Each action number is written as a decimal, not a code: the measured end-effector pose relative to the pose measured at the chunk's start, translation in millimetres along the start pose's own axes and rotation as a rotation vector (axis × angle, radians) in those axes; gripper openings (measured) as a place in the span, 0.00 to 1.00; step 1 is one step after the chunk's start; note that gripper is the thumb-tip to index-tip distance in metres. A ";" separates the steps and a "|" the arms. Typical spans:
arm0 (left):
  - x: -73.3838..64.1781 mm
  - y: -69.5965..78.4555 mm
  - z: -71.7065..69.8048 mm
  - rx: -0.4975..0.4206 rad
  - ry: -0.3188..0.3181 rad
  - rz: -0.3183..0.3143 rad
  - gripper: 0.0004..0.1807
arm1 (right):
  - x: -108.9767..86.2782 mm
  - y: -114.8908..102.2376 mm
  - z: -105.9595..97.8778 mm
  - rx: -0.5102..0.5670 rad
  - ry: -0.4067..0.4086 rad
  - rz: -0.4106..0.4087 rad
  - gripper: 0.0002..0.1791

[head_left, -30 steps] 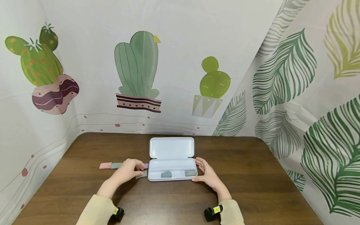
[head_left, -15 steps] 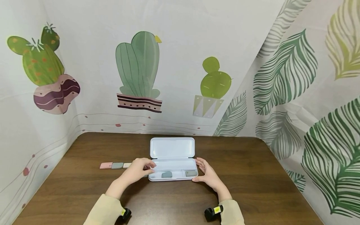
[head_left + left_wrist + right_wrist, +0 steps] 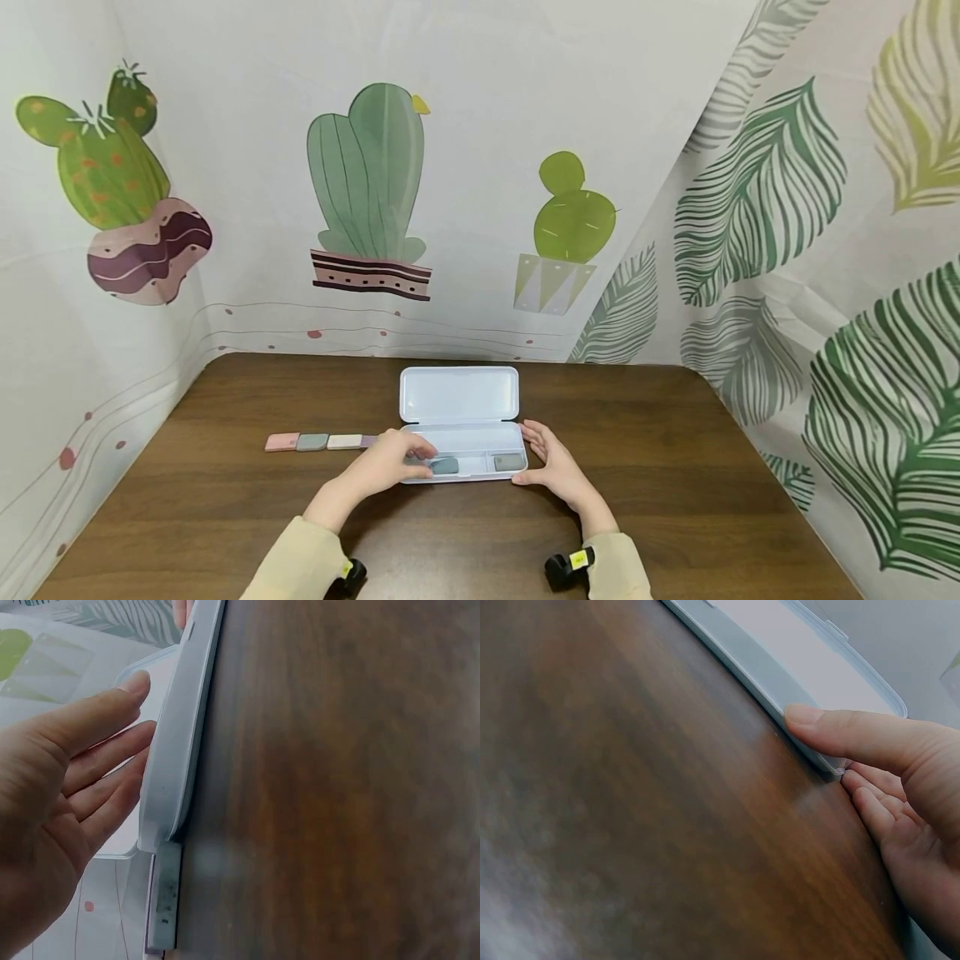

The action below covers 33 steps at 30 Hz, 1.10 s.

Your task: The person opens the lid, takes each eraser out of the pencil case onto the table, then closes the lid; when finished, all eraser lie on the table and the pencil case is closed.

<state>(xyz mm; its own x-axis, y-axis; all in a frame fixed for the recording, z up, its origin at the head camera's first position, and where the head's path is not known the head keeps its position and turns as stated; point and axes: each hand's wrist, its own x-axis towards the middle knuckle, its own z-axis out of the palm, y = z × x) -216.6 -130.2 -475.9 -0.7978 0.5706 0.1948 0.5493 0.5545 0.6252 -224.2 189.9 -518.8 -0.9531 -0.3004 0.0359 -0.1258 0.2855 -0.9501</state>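
Observation:
An open white pencil case (image 3: 468,438) lies on the table, its lid (image 3: 459,394) tipped back. My left hand (image 3: 386,460) reaches over the case's left end, thumb and fingers apart. Its fingertips are right at a blue-grey eraser (image 3: 445,465) in the front compartment. A second grey eraser (image 3: 508,462) lies in the small right compartment. My right hand (image 3: 553,463) holds the case's right end, thumb at the front corner and fingers along the side. In the left wrist view, a grey eraser (image 3: 165,896) with dark print lies against the case's left end; my left hand hides it in the head view.
Left of the case runs a row of erasers: pink (image 3: 282,442), grey-green (image 3: 312,442), white (image 3: 344,442) and purple (image 3: 368,441), the last partly behind my left hand. The brown wooden table (image 3: 675,467) ends at a patterned cloth backdrop (image 3: 480,325).
My left hand has moved right, from the grey eraser beside the case to over its front compartment, uncovering the white eraser in the row. My right hand has stayed at the case's right end.

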 end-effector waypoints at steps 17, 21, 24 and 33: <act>4.4 7.9 9.8 0.065 -0.054 0.009 0.18 | 0.4 0.7 -1.5 -0.014 -0.014 -0.020 0.55; 5.6 8.0 12.1 0.088 -0.036 0.015 0.17 | 0.1 0.4 -1.7 -0.002 -0.019 -0.017 0.54; 6.3 7.6 13.8 0.093 -0.029 0.012 0.16 | -0.1 0.3 -1.6 0.001 -0.023 -0.018 0.54; 7.5 9.9 15.2 0.103 -0.014 0.005 0.16 | 0.7 1.0 -0.7 0.001 -0.013 -0.025 0.54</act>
<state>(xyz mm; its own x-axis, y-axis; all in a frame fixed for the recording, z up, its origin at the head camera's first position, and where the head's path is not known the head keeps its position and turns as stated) -213.4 -111.2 -479.8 -0.7920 0.5812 0.1870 0.5764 0.6109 0.5427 -225.2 190.7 -519.4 -0.9459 -0.3196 0.0554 -0.1491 0.2769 -0.9493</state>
